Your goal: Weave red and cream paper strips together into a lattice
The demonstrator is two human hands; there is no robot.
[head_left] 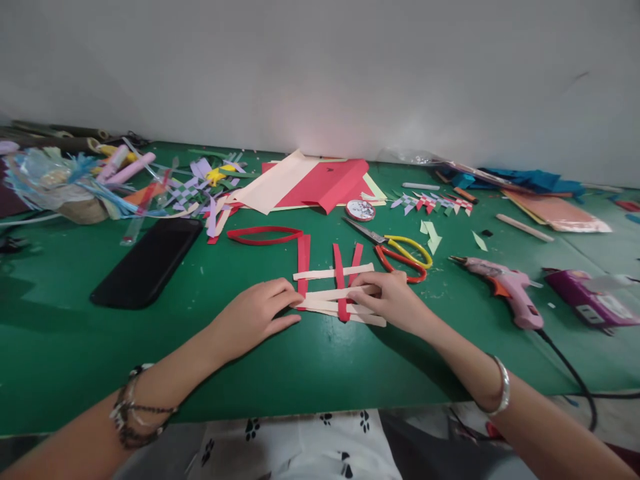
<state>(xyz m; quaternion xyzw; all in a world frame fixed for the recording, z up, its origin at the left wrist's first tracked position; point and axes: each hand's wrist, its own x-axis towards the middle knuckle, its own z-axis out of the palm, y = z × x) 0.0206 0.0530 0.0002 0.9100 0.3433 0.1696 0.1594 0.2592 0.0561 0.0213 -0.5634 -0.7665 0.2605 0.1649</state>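
Observation:
Red paper strips (339, 261) and cream paper strips (327, 273) cross each other in a loose lattice on the green table. My left hand (257, 312) presses its fingertips on the left ends of the cream strips, beside a red strip. On the right, my right hand (393, 300) pinches a cream strip between thumb and fingers, over the lattice's right side. A red paper loop (265, 241) lies just behind, touching or close to the left red strip. Scissors (383, 239) with yellow and orange handles lie open behind my right hand.
A black phone (150, 263) lies left. Woven paper pieces (185, 195), red and cream sheets (320, 183) and a round tin (360, 210) are at the back. On the right are a pink glue gun (505, 283), its black cord and a purple power box (585, 293).

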